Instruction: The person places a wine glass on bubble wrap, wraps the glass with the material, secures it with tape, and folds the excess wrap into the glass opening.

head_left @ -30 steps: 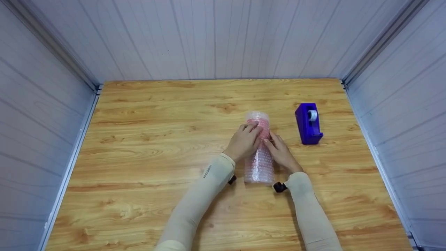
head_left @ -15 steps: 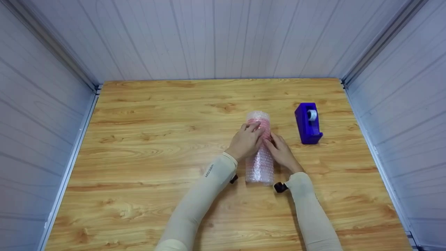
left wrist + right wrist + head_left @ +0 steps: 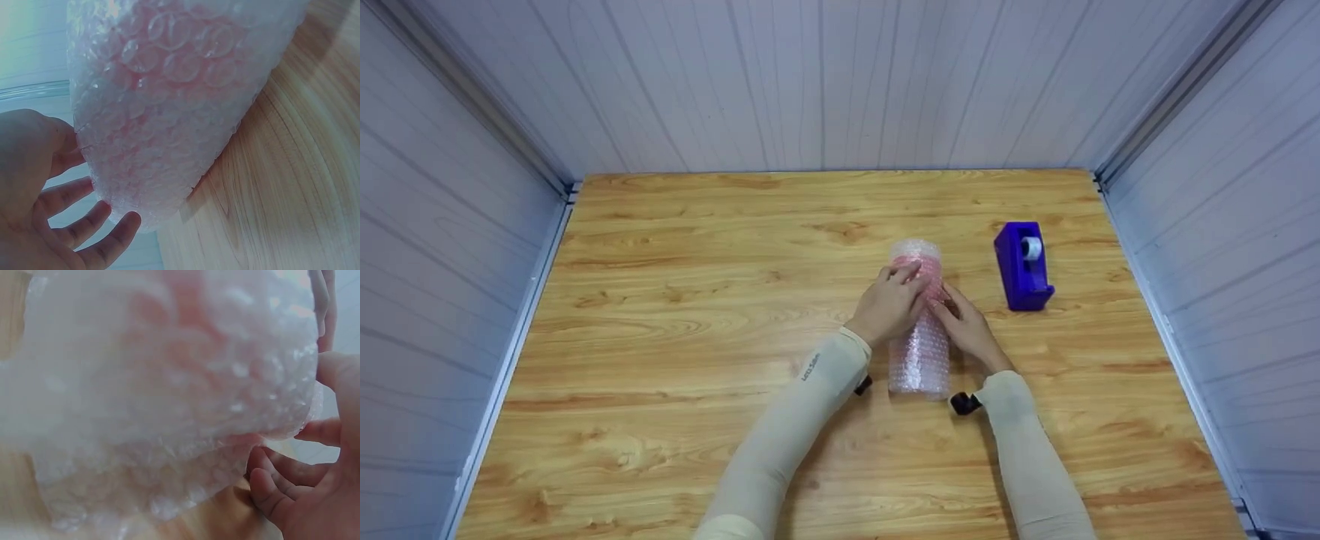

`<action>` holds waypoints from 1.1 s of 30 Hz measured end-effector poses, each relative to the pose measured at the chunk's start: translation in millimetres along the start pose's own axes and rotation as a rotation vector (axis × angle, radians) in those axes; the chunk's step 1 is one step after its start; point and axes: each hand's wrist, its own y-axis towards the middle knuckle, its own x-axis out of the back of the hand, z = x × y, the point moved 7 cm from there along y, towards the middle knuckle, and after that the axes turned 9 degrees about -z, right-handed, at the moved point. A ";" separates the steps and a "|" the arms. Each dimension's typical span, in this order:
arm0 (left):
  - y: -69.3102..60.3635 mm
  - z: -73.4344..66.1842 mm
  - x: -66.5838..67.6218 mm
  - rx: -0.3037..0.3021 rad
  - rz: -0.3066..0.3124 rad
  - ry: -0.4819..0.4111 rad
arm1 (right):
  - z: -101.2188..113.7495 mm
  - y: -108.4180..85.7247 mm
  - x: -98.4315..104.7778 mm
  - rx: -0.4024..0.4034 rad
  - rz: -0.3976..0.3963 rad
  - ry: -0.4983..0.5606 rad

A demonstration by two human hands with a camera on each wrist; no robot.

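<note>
A roll of bubble wrap (image 3: pixel 919 360) lies lengthwise on the wooden table, with something pink showing through its layers. My left hand (image 3: pixel 887 304) rests on top of it, fingers spread and slightly bent; in the left wrist view its fingertips touch the wrap's side. From the right, my right hand (image 3: pixel 971 331) holds the roll at its lower side. The right wrist view shows a loose flap of bubble wrap (image 3: pixel 163 486) under the roll, its edge at the fingers of the right hand (image 3: pixel 332 478). What is inside the wrap is hidden.
A blue tape dispenser (image 3: pixel 1024 270) with a roll of clear tape (image 3: pixel 1033 248) stands to the right of the bubble wrap. White panel walls (image 3: pixel 825 82) close in the wooden table (image 3: pixel 675 315) at the back and both sides.
The roll and my left hand have shifted very slightly to the right since a second ago. Over the last half second, both hands have stayed almost still on the wrap.
</note>
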 end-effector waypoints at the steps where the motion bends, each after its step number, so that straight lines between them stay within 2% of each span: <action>1: -0.3 0.4 0.0 0.002 0.001 -0.001 | -1.0 -0.3 -0.4 -0.012 0.005 0.013; 7: -2.1 2.8 1.3 0.016 -0.014 -0.011 | -1.8 -1.6 -1.1 -0.005 0.011 0.034; 10: -2.7 3.4 1.4 0.019 -0.024 -0.015 | -1.3 -2.7 -0.5 -0.004 -0.028 0.034; 14: -3.4 2.9 1.5 0.018 -0.026 -0.012 | -0.4 -4.3 -1.6 -0.027 -0.076 0.107; 17: -4.7 3.8 2.5 0.020 -0.037 -0.019 | 6.1 -5.7 -3.1 -0.025 -0.079 0.172; 23: -8.1 9.2 4.3 0.045 -0.037 -0.068 | 6.4 -4.8 -2.9 0.002 -0.125 0.148; 29: -12.4 15.9 8.3 0.041 -0.078 -0.106 | 8.9 -6.2 -1.9 -0.029 -0.132 0.225; 33: -17.0 22.5 8.9 0.070 -0.101 -0.166 | 9.7 -4.8 -2.5 -0.050 -0.147 0.262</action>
